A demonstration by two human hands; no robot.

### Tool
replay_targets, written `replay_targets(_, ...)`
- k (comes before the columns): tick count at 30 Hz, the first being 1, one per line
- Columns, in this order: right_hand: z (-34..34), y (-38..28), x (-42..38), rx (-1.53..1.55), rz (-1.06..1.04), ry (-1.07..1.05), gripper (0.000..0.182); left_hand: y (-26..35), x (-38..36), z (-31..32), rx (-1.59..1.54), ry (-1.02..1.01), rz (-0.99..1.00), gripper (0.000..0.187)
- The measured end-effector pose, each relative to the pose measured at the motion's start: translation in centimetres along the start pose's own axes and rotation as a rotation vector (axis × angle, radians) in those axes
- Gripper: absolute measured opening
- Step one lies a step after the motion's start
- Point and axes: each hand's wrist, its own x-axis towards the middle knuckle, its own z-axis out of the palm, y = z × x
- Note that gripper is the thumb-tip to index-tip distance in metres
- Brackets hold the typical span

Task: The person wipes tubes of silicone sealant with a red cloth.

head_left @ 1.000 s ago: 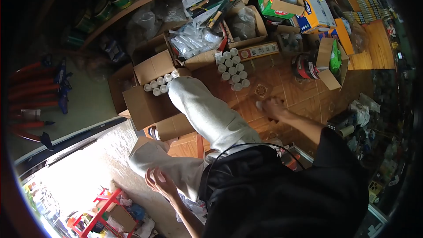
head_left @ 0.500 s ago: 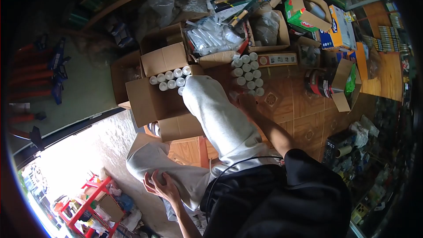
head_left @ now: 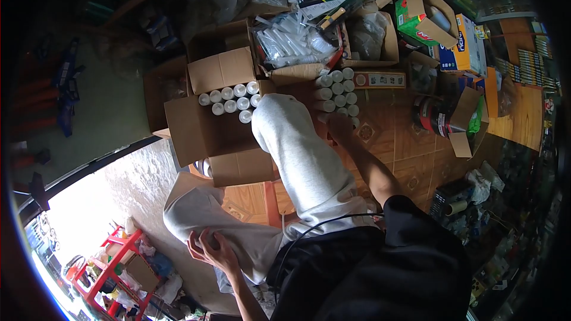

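My left hand [head_left: 213, 254] lies on the grey trouser leg [head_left: 208, 214], its fingers spread and curved over the cloth. My right hand [head_left: 340, 129] is low over the tiled floor, at the near end of a cluster of white-topped cans [head_left: 338, 88]. It covers part of the nearest cans, and its fingers are too dark and hidden to show whether it grips one. Left of my raised knee stands an open cardboard box [head_left: 190, 134]. Several cans of the same kind [head_left: 227, 93] stand in rows along its far side.
Behind are a box of clear plastic packets [head_left: 285, 41] and a box with a plastic bag [head_left: 367, 35]. A long flat printed box [head_left: 379, 79] lies beyond the cans. At right is an open carton [head_left: 467, 119]; a red rack [head_left: 113, 267] stands lower left.
My right hand has shifted slightly right and up, closer over the near cans. The view has tilted a little. My left hand stays on the leg.
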Motion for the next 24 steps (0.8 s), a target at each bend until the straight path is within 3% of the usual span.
replay_targets(7,1.1,0.5,-0.1,-0.063,-0.069,0.216,0.011,0.5,0.1,0.0,-0.008,0.016,0.009,0.021)
replay_targets(10,-1.4,0.0,-0.5,-0.098,-0.076,0.045,0.015,0.3,0.0,0.1,-0.025,0.018,0.012,0.020)
replay_targets(16,-3.3,0.9,-1.0,0.200,0.117,0.252,0.022,0.3,0.1,0.0,-0.047,0.013,0.012,0.020)
replay_targets(18,-7.3,1.2,-1.5,0.452,0.189,0.241,0.036,0.6,0.1,0.0,-0.061,0.024,0.024,0.021)
replay_targets(20,-10.3,2.7,-0.4,1.172,0.348,0.131,0.037,0.4,0.0,0.0,0.020,0.045,0.097,0.020)
replay_targets(22,-15.8,1.5,-1.1,1.751,0.022,0.182,0.034,0.8,-0.2,-0.1,0.093,0.040,0.173,0.021)
replay_targets(23,-16.1,2.4,0.2,2.002,-0.266,0.132,0.036,2.5,0.2,-0.8,0.099,-0.004,0.213,0.021)
replay_targets(24,-16.9,1.7,0.8,2.170,-0.390,0.063,0.038,3.8,0.6,-1.0,0.030,-0.029,0.268,0.020)
